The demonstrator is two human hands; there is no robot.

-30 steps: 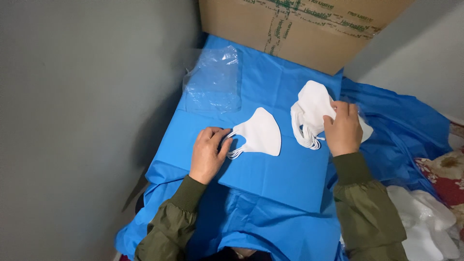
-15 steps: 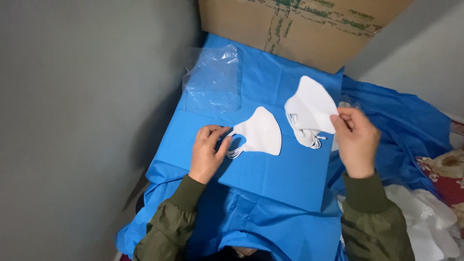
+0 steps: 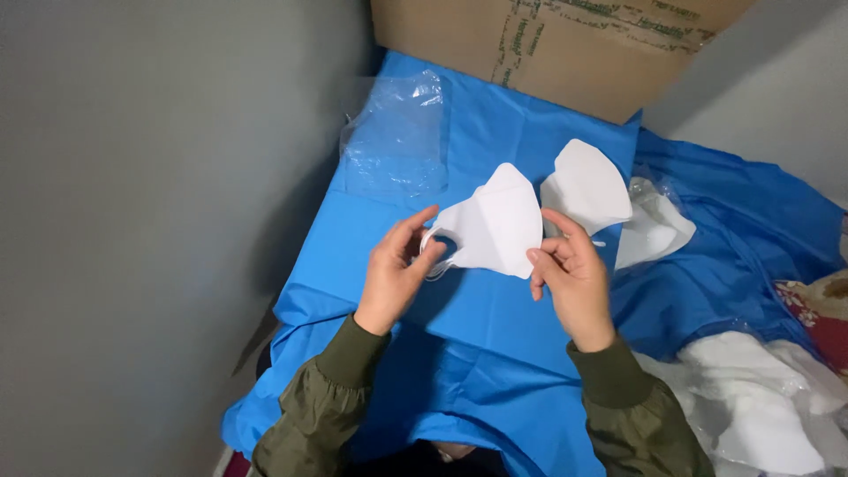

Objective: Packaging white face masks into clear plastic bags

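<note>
Left hand [image 3: 395, 276]: fingers pinching the ear loop end of the white folded mask [image 3: 493, 223].
Right hand [image 3: 572, 276]: fingertips grasping the mask's lower right edge.
Behind: second white mask [image 3: 585, 185] on blue sheet [image 3: 495, 344].

We see a tabletop covered by a bright blue cloth [image 3: 495, 353], which hangs creased over the near edge below our hands. Beyond our left hand [image 3: 395, 281], an empty clear plastic bag [image 3: 395, 146] lies flat on the cloth. Just beyond our right hand [image 3: 574, 283], a stack of white folded masks [image 3: 587, 184] rests on the blue. Farther off, past both hands, a brown cardboard box [image 3: 565, 49] stands on the far edge. To the right of our right hand the cloth drops into folds, where a clear bag of white masks [image 3: 658, 228] lies.
</note>
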